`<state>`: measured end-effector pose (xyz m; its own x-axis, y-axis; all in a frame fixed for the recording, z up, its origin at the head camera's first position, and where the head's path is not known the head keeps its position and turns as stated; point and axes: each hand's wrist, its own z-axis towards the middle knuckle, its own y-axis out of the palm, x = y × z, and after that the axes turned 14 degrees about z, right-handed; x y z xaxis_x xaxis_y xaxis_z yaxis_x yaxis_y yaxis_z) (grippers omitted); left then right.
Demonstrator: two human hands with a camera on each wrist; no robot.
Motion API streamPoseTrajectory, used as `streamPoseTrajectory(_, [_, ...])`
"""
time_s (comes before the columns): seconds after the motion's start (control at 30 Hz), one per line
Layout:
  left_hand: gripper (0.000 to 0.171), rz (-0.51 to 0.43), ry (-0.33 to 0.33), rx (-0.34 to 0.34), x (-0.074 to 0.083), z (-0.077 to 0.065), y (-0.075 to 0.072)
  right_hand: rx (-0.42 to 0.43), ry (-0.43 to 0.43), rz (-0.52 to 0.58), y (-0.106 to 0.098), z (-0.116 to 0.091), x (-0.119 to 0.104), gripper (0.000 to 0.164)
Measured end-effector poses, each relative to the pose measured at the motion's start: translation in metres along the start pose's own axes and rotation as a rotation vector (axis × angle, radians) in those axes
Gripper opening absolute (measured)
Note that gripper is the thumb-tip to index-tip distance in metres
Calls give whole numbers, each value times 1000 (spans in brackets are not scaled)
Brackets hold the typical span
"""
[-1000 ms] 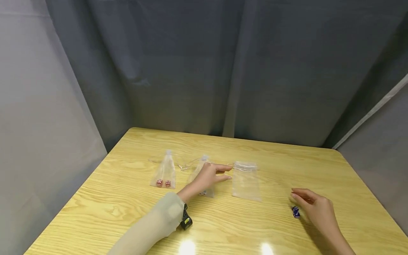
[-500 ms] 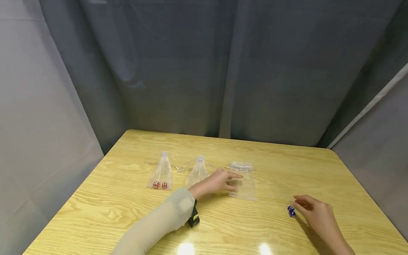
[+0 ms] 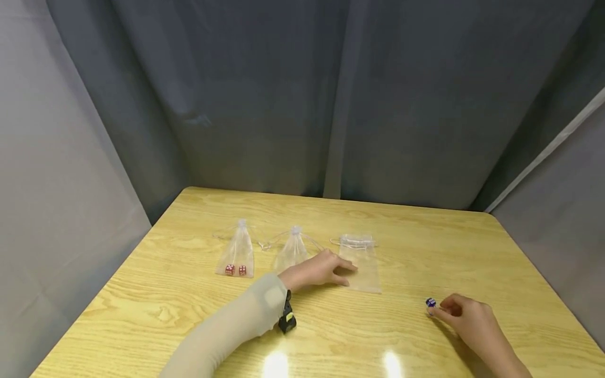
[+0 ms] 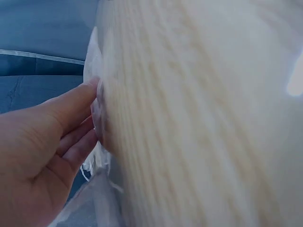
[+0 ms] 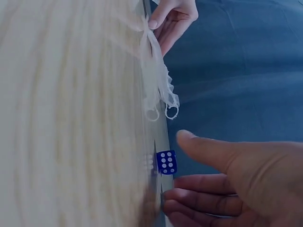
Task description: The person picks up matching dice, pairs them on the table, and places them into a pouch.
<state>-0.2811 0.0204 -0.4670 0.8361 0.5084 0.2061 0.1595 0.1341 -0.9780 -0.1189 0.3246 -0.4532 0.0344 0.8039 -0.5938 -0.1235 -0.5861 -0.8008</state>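
Head view: fingers parted, my left hand touches the flat pouch; right of it, my unclosed right hand flanks a blue die.

In the head view, your left hand and forearm hide the lower part of the middle bag, so its contents cannot be told, while your pale sleeve and bare right forearm run off the bottom edge. The pips on the blue die are too small to count there. Your left wrist view crops that hand at its left edge and blurs the tabletop.
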Motion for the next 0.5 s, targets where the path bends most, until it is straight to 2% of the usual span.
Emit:
streamPoseTrajectory(0.1, [42,-8,1,-3,-2,-2,-2,-57,31,-13,0,2,-2,35])
streamPoseTrajectory(0.27, [42,-23,5,-4,-2,-4,-3,-103,26,-14,3,5,-2,27])
streamPoseTrajectory(0.5, [41,-28,3,0,0,-7,-2,-103,3,14,7,4,-1,17])
